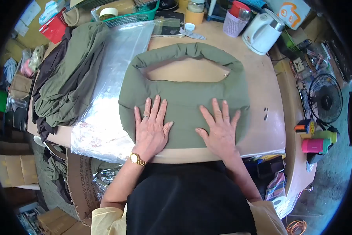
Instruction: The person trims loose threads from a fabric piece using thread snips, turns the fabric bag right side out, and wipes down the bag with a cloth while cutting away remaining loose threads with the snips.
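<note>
An olive-green padded fabric bag (187,94) lies flat on the table in front of me, its thick gathered handle curving away at the far side. Flat on the bag's left part rests my left hand (151,129), fingers spread, with a ring on one finger and a gold watch (137,159) at the wrist. My right hand (220,131) is pressed open on the bag's right part, fingers apart. Neither hand grips anything. A small metal-looking fitting (226,75) shows at the right end of the handle opening.
Left of the bag, clear plastic sheets (117,58) lie beside a pile of olive and dark fabric (74,74). A green basket (134,15), a purple cup (234,25) and a white kettle (263,31) line the table's back. A black fan (325,98) stands at right.
</note>
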`<state>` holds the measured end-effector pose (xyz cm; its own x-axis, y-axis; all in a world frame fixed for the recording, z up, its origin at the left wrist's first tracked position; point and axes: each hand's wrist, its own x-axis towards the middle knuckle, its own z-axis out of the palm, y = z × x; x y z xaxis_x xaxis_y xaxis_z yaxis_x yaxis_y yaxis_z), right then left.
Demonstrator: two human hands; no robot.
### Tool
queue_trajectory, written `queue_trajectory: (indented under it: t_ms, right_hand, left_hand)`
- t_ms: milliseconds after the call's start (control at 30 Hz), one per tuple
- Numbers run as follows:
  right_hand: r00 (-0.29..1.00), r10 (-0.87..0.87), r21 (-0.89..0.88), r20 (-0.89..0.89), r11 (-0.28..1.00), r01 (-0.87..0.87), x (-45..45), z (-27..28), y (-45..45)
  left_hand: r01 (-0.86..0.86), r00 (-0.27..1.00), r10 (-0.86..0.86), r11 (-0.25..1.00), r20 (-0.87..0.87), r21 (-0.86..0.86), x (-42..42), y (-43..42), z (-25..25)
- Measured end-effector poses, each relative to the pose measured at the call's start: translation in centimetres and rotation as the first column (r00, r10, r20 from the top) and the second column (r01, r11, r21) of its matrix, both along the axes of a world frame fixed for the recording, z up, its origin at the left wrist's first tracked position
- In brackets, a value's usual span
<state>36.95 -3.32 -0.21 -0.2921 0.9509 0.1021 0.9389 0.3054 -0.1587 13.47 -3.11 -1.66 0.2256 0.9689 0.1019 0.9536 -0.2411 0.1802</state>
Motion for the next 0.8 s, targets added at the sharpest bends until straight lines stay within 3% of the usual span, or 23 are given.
queue_trajectory:
  t_ms: [133,367,433,500,567,633,733,767,800]
  right_hand:
    - [0.997,-0.059,0.004,0.052,0.998,0.059,1.0,0.7,0.3]
    - [0.997,0.032,-0.039,0.065,0.999,-0.029,1.9,0.9,0.9]
    - [0.995,0.041,-0.014,0.089,0.999,-0.04,2.1,1.4,0.9]
    - [0.987,0.162,-0.034,0.023,0.986,-0.161,3.1,2.6,2.6]
    - [0.992,0.087,0.192,-0.089,0.979,-0.069,4.0,2.0,5.3]
    - [0.96,0.004,0.424,-0.281,0.898,0.121,5.3,1.5,9.3]
    - [0.898,-0.014,0.506,-0.441,0.822,0.261,7.2,1.8,14.4]
    - [0.841,-0.079,0.242,-0.536,0.939,0.243,9.6,0.1,15.8]
    - [0.781,-0.169,-0.039,-0.602,0.982,0.183,10.8,-1.0,16.7]
  left_hand:
    - [-0.122,0.993,0.122,0.989,-0.006,-0.082,-0.2,-0.1,1.1]
    - [-0.145,0.989,0.148,0.982,0.011,-0.123,-0.8,-0.6,1.7]
    - [-0.144,0.99,0.144,0.982,-0.005,-0.12,-0.9,-0.1,3.3]
    - [-0.156,0.984,0.169,0.966,0.046,-0.207,-1.4,2.7,5.7]
    - [-0.265,0.956,0.215,0.924,0.201,0.275,-1.8,6.0,6.0]
    - [-0.411,0.905,0.305,0.809,0.298,0.421,-3.2,9.3,6.2]
    - [-0.295,0.94,0.177,0.851,0.292,0.434,-6.0,12.9,3.4]
    - [-0.298,0.941,0.181,0.846,0.288,0.442,-7.2,13.0,2.3]
    - [-0.366,0.891,0.214,0.862,0.401,0.352,-8.6,13.0,1.1]
